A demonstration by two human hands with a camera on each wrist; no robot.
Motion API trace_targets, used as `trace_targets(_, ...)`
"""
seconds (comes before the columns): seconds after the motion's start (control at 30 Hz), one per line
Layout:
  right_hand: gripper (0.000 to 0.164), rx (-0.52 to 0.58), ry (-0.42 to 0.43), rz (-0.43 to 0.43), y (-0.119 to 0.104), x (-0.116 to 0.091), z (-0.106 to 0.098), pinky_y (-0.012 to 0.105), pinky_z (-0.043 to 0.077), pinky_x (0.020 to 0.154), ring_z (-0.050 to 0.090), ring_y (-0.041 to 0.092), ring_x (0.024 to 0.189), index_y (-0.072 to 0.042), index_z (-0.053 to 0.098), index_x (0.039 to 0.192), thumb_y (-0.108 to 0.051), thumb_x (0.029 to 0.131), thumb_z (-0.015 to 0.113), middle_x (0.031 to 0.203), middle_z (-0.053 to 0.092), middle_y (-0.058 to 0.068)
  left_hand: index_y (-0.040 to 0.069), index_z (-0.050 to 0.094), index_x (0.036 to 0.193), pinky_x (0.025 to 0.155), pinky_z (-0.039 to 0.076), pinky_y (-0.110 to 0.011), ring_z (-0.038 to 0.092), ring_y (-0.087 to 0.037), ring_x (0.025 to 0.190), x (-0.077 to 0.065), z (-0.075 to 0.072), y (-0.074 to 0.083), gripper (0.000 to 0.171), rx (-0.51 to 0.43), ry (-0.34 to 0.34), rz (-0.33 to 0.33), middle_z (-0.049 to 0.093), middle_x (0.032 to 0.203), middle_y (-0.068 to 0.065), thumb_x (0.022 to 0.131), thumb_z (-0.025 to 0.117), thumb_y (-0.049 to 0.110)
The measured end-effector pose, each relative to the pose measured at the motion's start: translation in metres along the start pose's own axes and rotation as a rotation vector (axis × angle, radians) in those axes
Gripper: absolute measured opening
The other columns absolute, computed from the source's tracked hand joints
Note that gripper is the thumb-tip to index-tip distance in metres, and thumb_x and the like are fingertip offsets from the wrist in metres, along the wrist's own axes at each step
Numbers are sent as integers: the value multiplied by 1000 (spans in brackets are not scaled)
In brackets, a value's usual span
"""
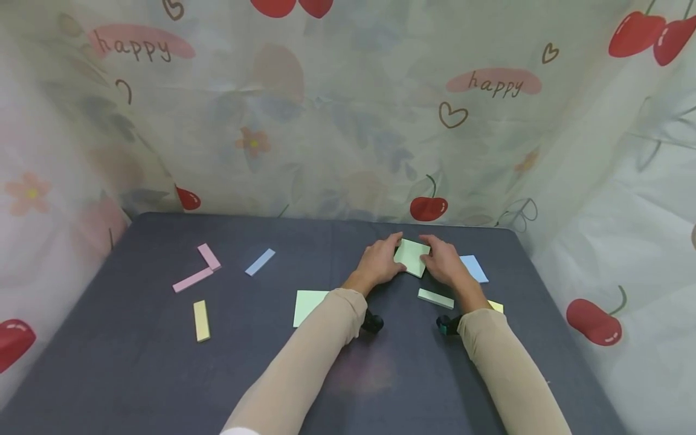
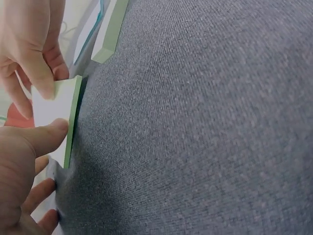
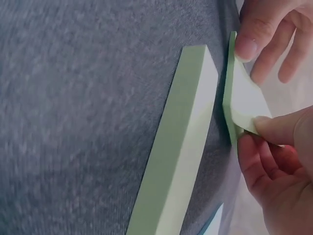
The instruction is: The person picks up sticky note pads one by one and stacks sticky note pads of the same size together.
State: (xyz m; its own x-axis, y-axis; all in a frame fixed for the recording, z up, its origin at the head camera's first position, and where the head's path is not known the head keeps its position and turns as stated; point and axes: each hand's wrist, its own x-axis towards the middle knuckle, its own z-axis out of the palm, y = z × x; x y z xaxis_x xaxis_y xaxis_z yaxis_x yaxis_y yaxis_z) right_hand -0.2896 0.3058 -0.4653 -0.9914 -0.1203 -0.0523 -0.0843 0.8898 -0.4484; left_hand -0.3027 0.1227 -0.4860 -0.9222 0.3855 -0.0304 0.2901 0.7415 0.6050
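Observation:
A square pale green sticky note pad (image 1: 412,257) lies between my two hands on the dark cloth. My left hand (image 1: 379,261) holds its left side, the thumb (image 2: 51,134) on top and the other fingers around the edge. From the right, my right hand (image 1: 443,261) pinches the top sheet (image 3: 248,104) at a corner. That sheet bends up from the pad in the right wrist view, with fingertips tucked beneath it. Just in front lies a thick pale green strip pad (image 1: 435,298).
A blue square (image 1: 474,268) and a partly hidden yellow piece (image 1: 496,307) lie by the right forearm. Another green square (image 1: 309,305) is partly under the left sleeve. Further left are pink strips (image 1: 193,280), a blue strip (image 1: 260,262) and a yellow strip (image 1: 201,321).

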Motion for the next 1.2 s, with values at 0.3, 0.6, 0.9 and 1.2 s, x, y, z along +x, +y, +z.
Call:
trace_targets(0.3, 41, 217, 11, 18, -5, -1, -2, 33, 50, 71, 62, 24, 80, -3, 56, 143, -12, 103, 54, 105, 68, 22, 21, 31, 161, 112, 45, -43, 53, -22, 138, -2, -11, -4, 82, -66, -19, -25, 54, 152, 1, 93, 74, 39)
trace_targets(0.6, 40, 276, 32, 10, -8, -1, -1, 32, 44, 68, 54, 22, 74, -3, 57, 143, -10, 104, 53, 95, 64, 20, 19, 30, 161, 108, 48, -40, 60, -19, 127, -1, -17, -12, 87, -104, -12, 9, 64, 138, -3, 91, 77, 40)
trace_targets(0.9, 40, 365, 42, -1, -17, -3, 0, 28, 47, 71, 58, 27, 84, -4, 57, 143, -11, 104, 53, 105, 65, 22, 22, 26, 162, 104, 49, -42, 59, -21, 124, -8, -29, -20, 96, -118, -29, 53, 58, 139, -5, 86, 84, 31)
trace_targets(1.2, 42, 481, 53, 5, -30, -4, 6, 33, 52, 79, 61, 34, 94, -6, 55, 146, -14, 105, 53, 112, 64, 24, 25, 28, 162, 93, 56, -38, 66, -24, 121, -16, -45, -31, 91, -174, -18, 98, 55, 139, -5, 88, 78, 7)
